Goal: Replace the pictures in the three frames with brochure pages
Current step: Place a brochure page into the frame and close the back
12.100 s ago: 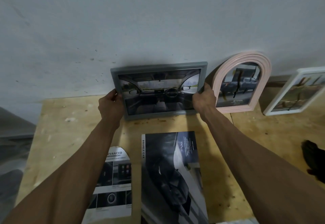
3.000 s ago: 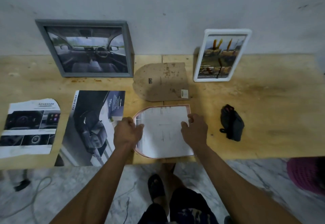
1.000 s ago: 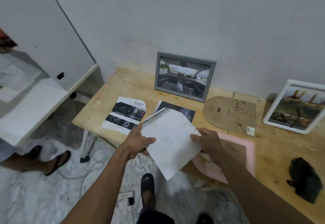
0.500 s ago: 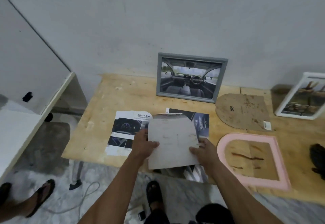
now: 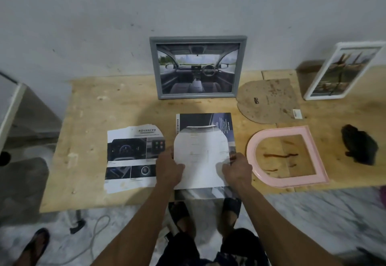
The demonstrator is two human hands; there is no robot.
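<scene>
I have the arched paper sheet [image 5: 199, 157] lying on the brochure [image 5: 205, 122] at the table's near edge; left hand [image 5: 169, 169] and right hand [image 5: 237, 169] pinch its sides; thin, floppy, easily creased, best held by both edges.

Dim, even light; wide-angle edges bend, lower floor seemingly motion-blurred.

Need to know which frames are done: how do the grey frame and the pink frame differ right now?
The grey frame stands upright against the wall; the pink frame lies flat on the table. The grey one is rectangular; the pink one is arched. The grey one holds a car-interior picture; the pink one is empty, with bare wood showing through. Neither is touched by the hands.
</scene>
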